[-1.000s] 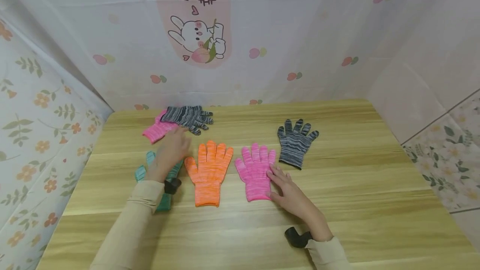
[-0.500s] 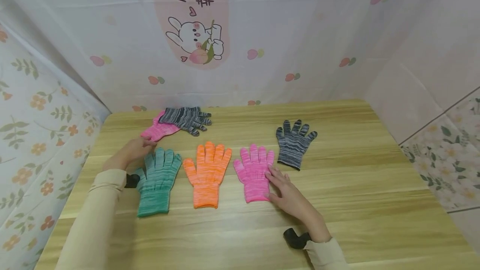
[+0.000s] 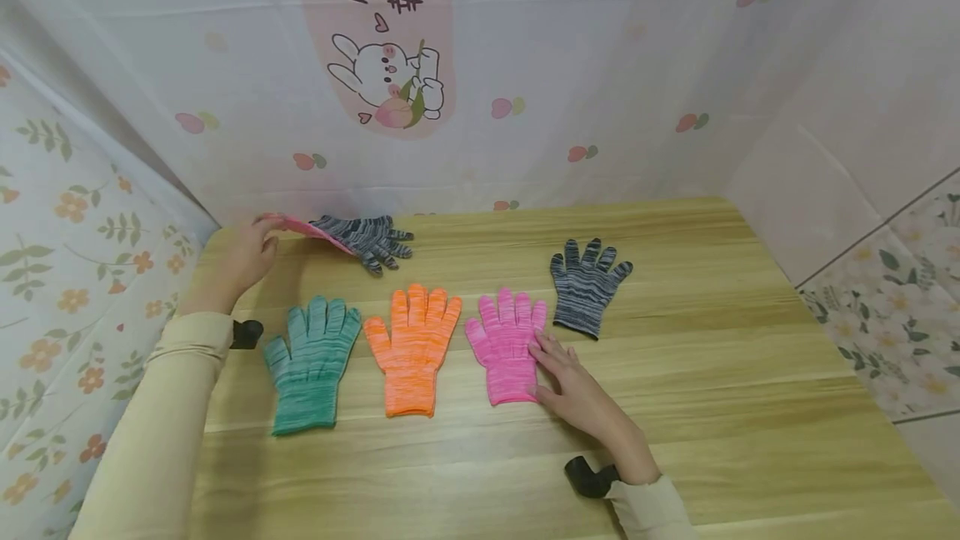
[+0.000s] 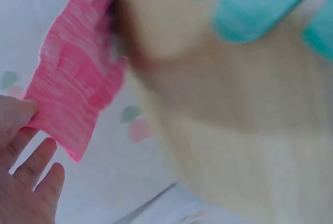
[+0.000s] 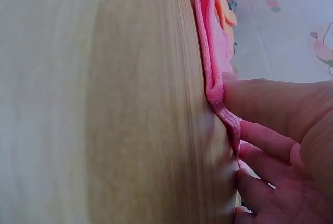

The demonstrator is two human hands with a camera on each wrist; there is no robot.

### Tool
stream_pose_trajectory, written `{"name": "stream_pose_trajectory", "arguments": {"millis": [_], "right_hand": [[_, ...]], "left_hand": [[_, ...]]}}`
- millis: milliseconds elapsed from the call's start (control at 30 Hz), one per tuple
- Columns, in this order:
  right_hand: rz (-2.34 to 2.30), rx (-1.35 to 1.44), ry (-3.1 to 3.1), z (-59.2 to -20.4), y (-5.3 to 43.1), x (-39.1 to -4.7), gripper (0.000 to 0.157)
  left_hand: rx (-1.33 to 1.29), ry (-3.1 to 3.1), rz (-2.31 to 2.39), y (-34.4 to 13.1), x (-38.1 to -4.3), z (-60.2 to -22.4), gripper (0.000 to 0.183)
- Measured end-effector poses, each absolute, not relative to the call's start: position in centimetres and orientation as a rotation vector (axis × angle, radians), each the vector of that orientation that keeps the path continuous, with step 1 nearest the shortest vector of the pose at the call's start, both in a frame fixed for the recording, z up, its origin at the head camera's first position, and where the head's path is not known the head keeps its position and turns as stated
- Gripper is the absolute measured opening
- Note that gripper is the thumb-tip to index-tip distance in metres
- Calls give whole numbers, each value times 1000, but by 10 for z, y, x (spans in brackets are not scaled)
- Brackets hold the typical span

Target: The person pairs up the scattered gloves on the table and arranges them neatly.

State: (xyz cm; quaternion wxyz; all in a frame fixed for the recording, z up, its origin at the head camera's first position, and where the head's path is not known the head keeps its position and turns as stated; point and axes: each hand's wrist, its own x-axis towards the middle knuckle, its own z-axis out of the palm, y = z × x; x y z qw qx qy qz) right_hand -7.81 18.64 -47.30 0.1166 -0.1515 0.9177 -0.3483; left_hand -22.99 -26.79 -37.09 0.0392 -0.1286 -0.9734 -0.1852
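Observation:
My left hand (image 3: pixel 243 261) pinches the cuff of a pink knit glove (image 4: pixel 67 99) between thumb and forefinger; its other fingers are spread apart. The cuff is raised off the table at the back left, and the glove's far end overlaps a black-and-grey striped glove (image 3: pixel 363 236). My right hand (image 3: pixel 581 394) rests along the right edge of a second pink glove (image 3: pixel 512 357), which lies flat with fingers pointing away. In the right wrist view the thumb touches this glove's cuff (image 5: pixel 214 86). An orange glove (image 3: pixel 416 357) and a green glove (image 3: pixel 311 373) lie flat to its left.
Another striped grey glove (image 3: pixel 588 286) lies at the right, beyond my right hand. The wooden table (image 3: pixel 712 373) backs onto a printed white curtain (image 3: pixel 600 65), with flowered cloth (image 3: pixel 75 273) at the left. A black wrist camera (image 3: pixel 591 477) sits at my right wrist.
My left hand moved left from over the green glove, took hold of the back pink glove's cuff and raised it. The striped glove on it shifted slightly. My right hand stayed in place.

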Motion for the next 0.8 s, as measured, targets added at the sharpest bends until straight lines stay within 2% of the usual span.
{"name": "stream_pose_trajectory", "arguments": {"millis": [433, 667, 800], "right_hand": [[-1050, -441, 2675, -470, 187, -77, 59], [-1054, -435, 2671, -471, 187, -77, 58], [-1055, -434, 2669, -471, 188, -77, 58]], "left_hand": [[-477, -2737, -459, -239, -237, -297, 37], [-580, -2741, -626, -184, -231, -282, 48], [-642, -2698, -752, -145, -229, -285, 36]]}}
